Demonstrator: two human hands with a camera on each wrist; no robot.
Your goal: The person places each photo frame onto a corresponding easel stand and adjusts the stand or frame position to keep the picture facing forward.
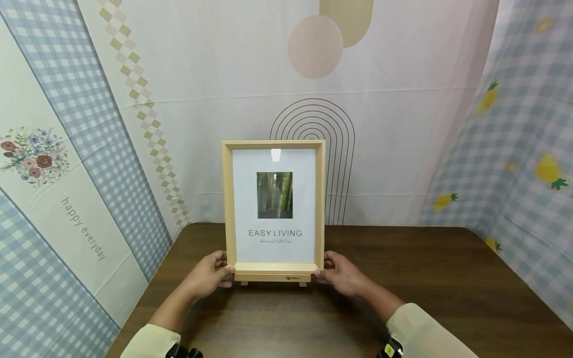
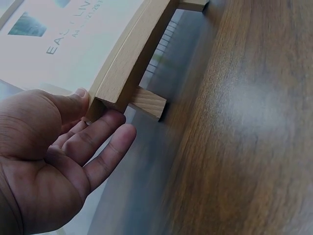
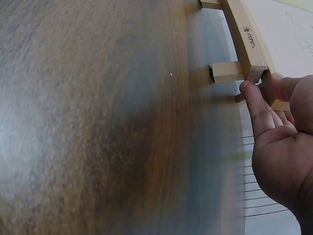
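Observation:
A pale wooden picture frame (image 1: 229, 209) with a small forest picture and the words EASY LIVING stands upright on a small wooden easel (image 1: 273, 277). My left hand (image 1: 208, 273) pinches the frame's lower left corner, thumb on the front and fingers behind and below. At the lower right corner, my right hand (image 1: 344, 273) grips the frame the same way. Close by, the left wrist view shows an easel foot (image 2: 149, 104) under the ledge. In the right wrist view the ledge (image 3: 244, 41) carries a small printed logo, with a foot (image 3: 227, 72) beside my fingertips.
The brown wooden table (image 1: 425, 278) extends to both sides and in front of the easel. Behind it hangs a white patterned cloth (image 1: 233, 59). Checked cloths stand at the left (image 1: 89, 74) and right (image 1: 506, 149). Black wrist cameras sit at both sleeves.

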